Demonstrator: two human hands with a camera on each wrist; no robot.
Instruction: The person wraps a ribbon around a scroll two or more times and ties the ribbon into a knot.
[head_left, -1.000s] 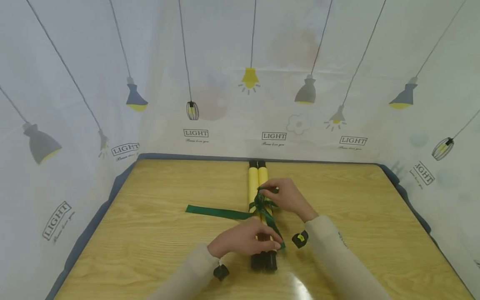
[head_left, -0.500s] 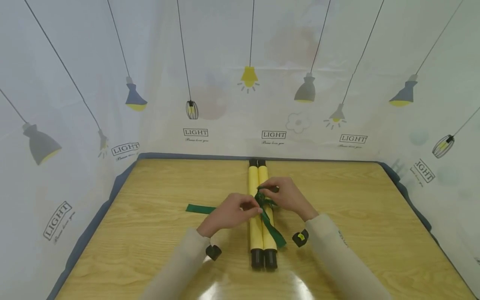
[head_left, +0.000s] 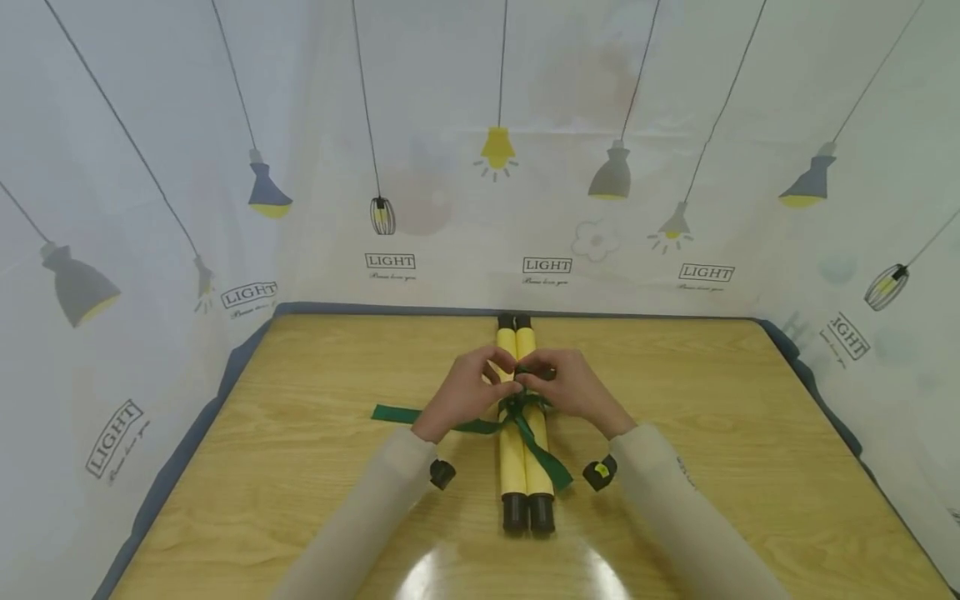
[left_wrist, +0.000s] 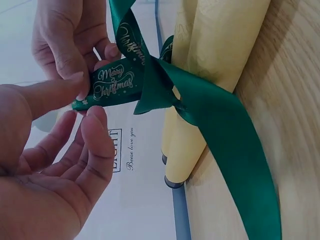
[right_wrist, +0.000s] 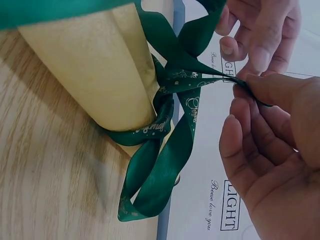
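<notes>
Two yellow tubes [head_left: 513, 467] with black end caps lie side by side on the table. A green satin ribbon [head_left: 538, 450] printed "Merry Christmas" is wrapped and knotted round their middle, its tails trailing left and toward the front. My right hand [head_left: 573, 385] pinches a gathered part of the ribbon [right_wrist: 215, 79] between thumb and fingers above the knot. Opposite it, my left hand [head_left: 462, 392] has its thumb and fingertips right at that same part of the ribbon [left_wrist: 117, 82]; I cannot tell whether they grip it. A loop hangs beside the tubes in the right wrist view.
The wooden table [head_left: 337, 500] runs back to a white curtain [head_left: 450, 208] printed with lamps and the word LIGHT. Blue fabric [head_left: 390, 311] borders the table's far edge. A small black device [head_left: 600, 473] hangs at the right wrist, with another [head_left: 442, 474] at the left wrist.
My left hand has left the ribbon tail at the front and moved up and away to meet the right hand above the knot. The right hand has barely moved.
</notes>
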